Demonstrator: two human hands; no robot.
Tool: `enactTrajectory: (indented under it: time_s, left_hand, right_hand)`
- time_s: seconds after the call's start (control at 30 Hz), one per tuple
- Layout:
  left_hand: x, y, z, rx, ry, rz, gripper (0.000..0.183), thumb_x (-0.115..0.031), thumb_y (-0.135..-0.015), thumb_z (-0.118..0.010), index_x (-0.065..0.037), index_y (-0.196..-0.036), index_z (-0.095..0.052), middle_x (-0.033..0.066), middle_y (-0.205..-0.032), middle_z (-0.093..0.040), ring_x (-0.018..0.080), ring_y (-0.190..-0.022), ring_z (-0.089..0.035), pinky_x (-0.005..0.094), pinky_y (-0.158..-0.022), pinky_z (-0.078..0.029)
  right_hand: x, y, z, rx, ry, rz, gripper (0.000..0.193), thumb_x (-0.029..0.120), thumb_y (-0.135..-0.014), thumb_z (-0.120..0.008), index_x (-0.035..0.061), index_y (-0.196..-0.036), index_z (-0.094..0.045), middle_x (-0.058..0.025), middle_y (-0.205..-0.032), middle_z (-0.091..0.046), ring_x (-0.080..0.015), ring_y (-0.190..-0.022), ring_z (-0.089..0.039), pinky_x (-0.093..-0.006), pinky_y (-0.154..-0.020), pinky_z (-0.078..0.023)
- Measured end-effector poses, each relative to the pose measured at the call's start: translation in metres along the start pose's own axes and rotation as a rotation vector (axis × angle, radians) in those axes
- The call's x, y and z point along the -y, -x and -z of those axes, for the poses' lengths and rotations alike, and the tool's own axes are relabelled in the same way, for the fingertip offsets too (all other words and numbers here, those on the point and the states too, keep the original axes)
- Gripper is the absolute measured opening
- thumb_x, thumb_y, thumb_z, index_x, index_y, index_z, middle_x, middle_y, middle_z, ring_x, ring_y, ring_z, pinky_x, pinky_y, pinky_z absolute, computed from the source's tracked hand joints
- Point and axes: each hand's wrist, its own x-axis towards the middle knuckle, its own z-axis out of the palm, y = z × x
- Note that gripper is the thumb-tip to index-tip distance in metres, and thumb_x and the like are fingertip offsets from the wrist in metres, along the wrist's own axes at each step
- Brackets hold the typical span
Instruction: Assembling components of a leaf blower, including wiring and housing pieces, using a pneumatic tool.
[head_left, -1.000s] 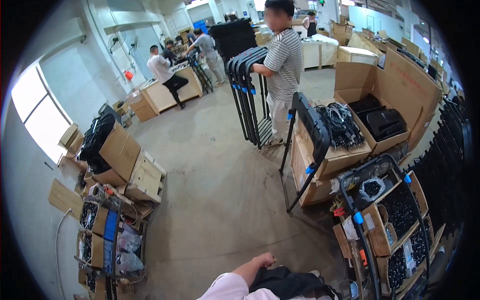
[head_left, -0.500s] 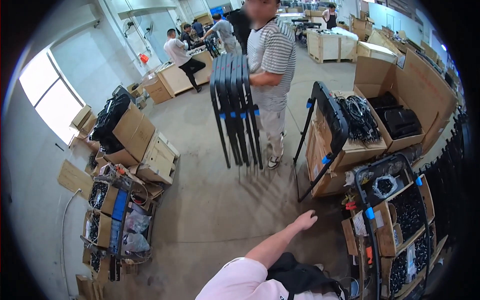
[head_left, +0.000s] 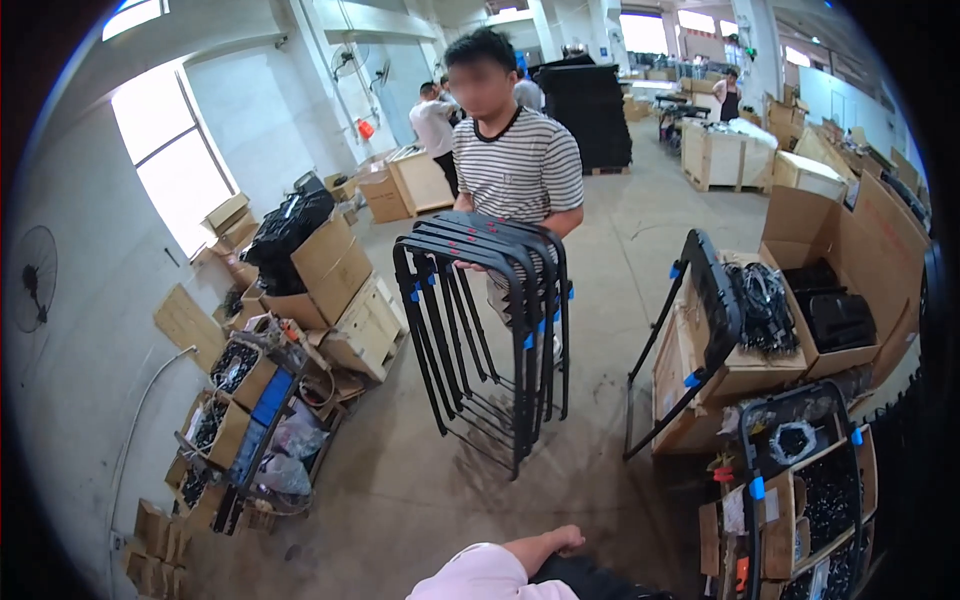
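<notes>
My left hand [head_left: 568, 540] is at the lower middle, its fingers curled in and nothing visible in them. The pink sleeve [head_left: 478, 575] and bare forearm lead to it from the lower edge. My right hand is out of sight. Ahead, a co-worker in a striped shirt [head_left: 518, 170] carries several nested black tubular frames [head_left: 480, 245] with blue clips and small red marks. One hand of the co-worker shows at the frames' top; the other is partly hidden. My left hand is below the frames, apart from them.
Left stands a rack of parts bins [head_left: 255, 430]. On the right, another black frame [head_left: 712, 300] leans by cartons holding black cables [head_left: 765, 310] and black casings [head_left: 838, 318]. Nearer are wooden bins of small black parts [head_left: 830, 490]. Other people stand farther back.
The co-worker has come closer with the frames, which now show their tops and spread legs. My left hand has drawn back toward the lower edge. My view has tilted up and turned left.
</notes>
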Motion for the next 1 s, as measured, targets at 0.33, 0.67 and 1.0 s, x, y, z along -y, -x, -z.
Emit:
enactTrajectory:
  time_s: [0.33,0.67,1.0]
  left_hand:
    - [0.037,0.001,-0.015,-0.249,0.013,0.045,0.039,-0.034,-0.092,-0.058,-0.001,-0.087,-0.079,0.0239,-0.089,-0.076,0.0383,-0.086,-0.076,0.0486,-0.081,-0.060]
    - [0.053,0.008,-0.022,-0.286,0.023,0.044,0.035,-0.027,-0.089,-0.058,0.000,-0.086,-0.079,0.0237,-0.096,-0.077,0.0411,-0.090,-0.076,0.0504,-0.082,-0.059]
    - [0.029,0.034,-0.010,-0.286,-0.019,0.069,0.034,-0.026,-0.087,-0.062,-0.004,-0.103,-0.081,0.0239,-0.118,-0.074,0.0442,-0.112,-0.070,0.0518,-0.095,-0.057]
  right_hand:
    - [-0.003,-0.004,0.009,0.129,0.156,-0.428,0.079,0.037,-0.089,-0.085,-0.0091,-0.144,-0.052,-0.0254,-0.120,-0.070,-0.0383,-0.112,-0.066,-0.0429,-0.100,-0.052]
    - [0.083,-0.042,0.034,0.149,0.055,-0.519,0.078,0.043,-0.092,-0.080,-0.0102,-0.143,-0.054,-0.0308,-0.121,-0.069,-0.0417,-0.108,-0.066,-0.0488,-0.098,-0.053]
    - [0.141,-0.120,-0.007,0.255,-0.008,-0.440,0.079,0.044,-0.092,-0.079,-0.0105,-0.143,-0.053,-0.0312,-0.121,-0.069,-0.0421,-0.109,-0.066,-0.0493,-0.098,-0.053]
